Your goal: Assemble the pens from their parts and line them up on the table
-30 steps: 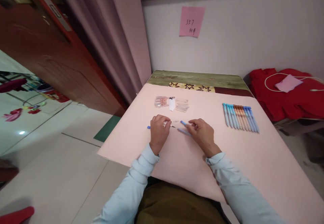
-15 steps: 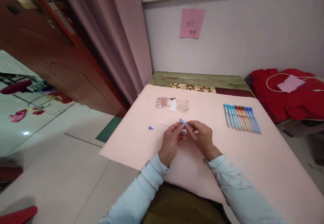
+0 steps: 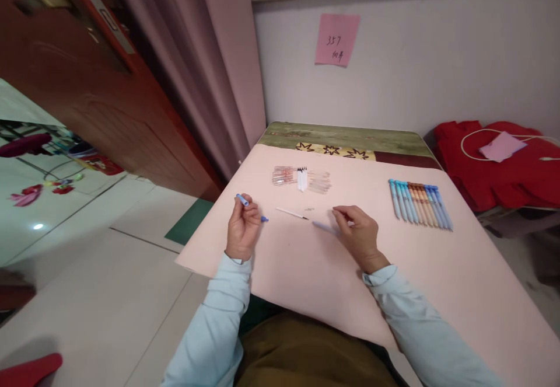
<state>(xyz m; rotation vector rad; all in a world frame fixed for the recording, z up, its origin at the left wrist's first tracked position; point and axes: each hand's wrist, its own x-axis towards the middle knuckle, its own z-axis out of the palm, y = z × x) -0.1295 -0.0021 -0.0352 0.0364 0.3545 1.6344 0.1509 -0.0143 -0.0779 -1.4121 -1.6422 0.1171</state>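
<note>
My left hand [image 3: 243, 229] is closed round a small blue pen part [image 3: 242, 200] near the table's left edge. A tiny blue cap [image 3: 264, 219] lies on the sheet right beside that hand. My right hand [image 3: 357, 232] rests on the pink sheet [image 3: 306, 258] with its fingers pinched on a pale blue pen barrel [image 3: 324, 227]. A thin white refill [image 3: 291, 213] lies between the two hands, with a small spring [image 3: 309, 208] next to it.
A pile of clear barrels and white refills [image 3: 301, 178] lies further back. A row of several blue and orange pens [image 3: 420, 197] is at the right. Red cloth with a white cable [image 3: 499, 162] sits beyond the table's right edge. A pink note [image 3: 336, 39] hangs on the wall.
My left hand has moved left, away from my right hand, carrying the blue part to the small cap. My right hand has lowered onto the sheet with the barrel.
</note>
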